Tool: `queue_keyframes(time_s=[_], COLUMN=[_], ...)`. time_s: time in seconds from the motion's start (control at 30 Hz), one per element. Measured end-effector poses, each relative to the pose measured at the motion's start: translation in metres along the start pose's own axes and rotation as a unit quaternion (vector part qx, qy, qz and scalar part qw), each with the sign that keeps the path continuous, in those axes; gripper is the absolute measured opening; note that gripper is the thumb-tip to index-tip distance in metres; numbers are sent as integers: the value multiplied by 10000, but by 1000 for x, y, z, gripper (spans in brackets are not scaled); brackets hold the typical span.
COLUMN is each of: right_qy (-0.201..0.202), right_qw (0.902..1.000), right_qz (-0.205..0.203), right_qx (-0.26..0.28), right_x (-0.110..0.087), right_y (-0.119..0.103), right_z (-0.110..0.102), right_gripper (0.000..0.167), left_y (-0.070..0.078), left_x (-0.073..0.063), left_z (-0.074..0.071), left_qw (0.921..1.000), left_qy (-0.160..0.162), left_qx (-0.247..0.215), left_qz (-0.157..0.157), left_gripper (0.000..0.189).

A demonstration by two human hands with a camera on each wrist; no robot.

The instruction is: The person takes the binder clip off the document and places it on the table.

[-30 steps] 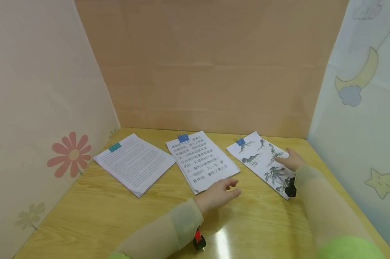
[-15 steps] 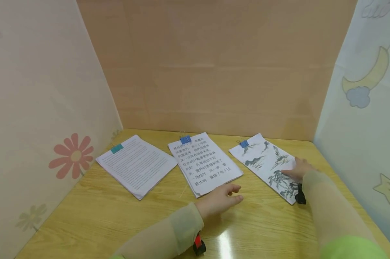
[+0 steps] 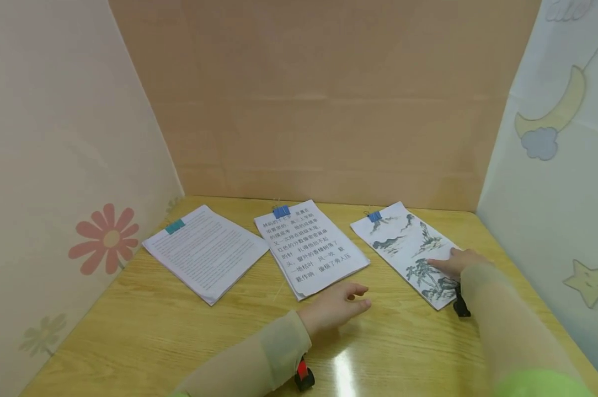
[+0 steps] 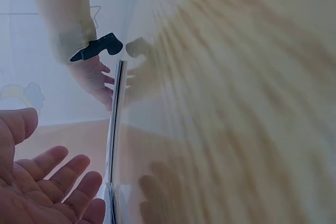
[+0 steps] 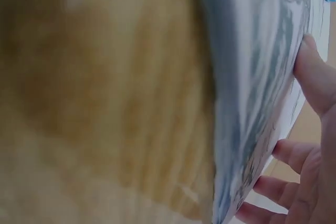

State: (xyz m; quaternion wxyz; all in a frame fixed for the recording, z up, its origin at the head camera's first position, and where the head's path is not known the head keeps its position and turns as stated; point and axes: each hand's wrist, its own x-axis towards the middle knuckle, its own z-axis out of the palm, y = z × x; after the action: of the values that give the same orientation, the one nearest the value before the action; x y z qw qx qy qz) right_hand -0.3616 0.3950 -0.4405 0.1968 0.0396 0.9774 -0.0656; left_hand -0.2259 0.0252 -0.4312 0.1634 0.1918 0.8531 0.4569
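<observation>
In the head view, my right hand (image 3: 460, 262) rests on the right edge of a paper stack (image 3: 397, 240) printed with ink landscapes. The thumb lies over the picture; in the right wrist view the fingertips (image 5: 283, 148) touch the sheets along the edge. A blue binder clip (image 3: 374, 216) grips this stack's far corner. My left hand (image 3: 335, 306) hovers over the table just in front of the middle stack (image 3: 311, 248), which bears large printed characters. Nothing is in its loosely bent fingers, as the left wrist view shows.
A third stack (image 3: 207, 256), covered in small print, lies at the left with a teal binder clip (image 3: 175, 226). Another blue binder clip (image 3: 281, 212) holds the middle stack. The wooden table (image 3: 145, 336) is bounded by a brown back wall (image 3: 329, 110) and pale side walls.
My right hand has slid nearer and a little rightward along the landscape stack's edge. That stack has turned slightly, its clip shifting right. The left hand stays nearly in place.
</observation>
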Motion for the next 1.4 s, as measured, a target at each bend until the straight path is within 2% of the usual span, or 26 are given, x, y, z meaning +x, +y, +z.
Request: queue_keyframes(time_s=[0.1,0.3,0.43,0.6,0.97,1.13,1.27,1.4], right_qy=[43,-26,-150,-16,17,16,33,-8], right_qw=[9999,9990,9980,9967,9950,9922,9893,9884], right_qz=[16,124,184,84,-122,-99,-79,-94], right_qx=[-128,-435,-586,-802,-987,-1239,-1453,-1514], right_x=[-14,-42,-52,-64,-109,-130,-143,-157], right_y=[-6,-16,-19,-26,-49,-62,-69,-75], right_z=[-3,-5,-6,0,13,23,34,46], right_gripper=[123,105,106,112,79,82,93,94], left_y=[1,2,4,9,23,23,22,20], left_x=[0,3,10,24,60,72,78,83], left_z=[1,5,6,1,-4,-2,1,6], left_qw=[9999,10000,9999,10000,9987,9963,9957,9948], left_qy=[54,49,-30,-29,163,325,387,463], left_qx=[82,37,-96,62,487,773,764,778], left_qz=[51,-9,11,72,-11,-183,-361,-467], left_gripper=[45,45,46,48,53,53,51,50])
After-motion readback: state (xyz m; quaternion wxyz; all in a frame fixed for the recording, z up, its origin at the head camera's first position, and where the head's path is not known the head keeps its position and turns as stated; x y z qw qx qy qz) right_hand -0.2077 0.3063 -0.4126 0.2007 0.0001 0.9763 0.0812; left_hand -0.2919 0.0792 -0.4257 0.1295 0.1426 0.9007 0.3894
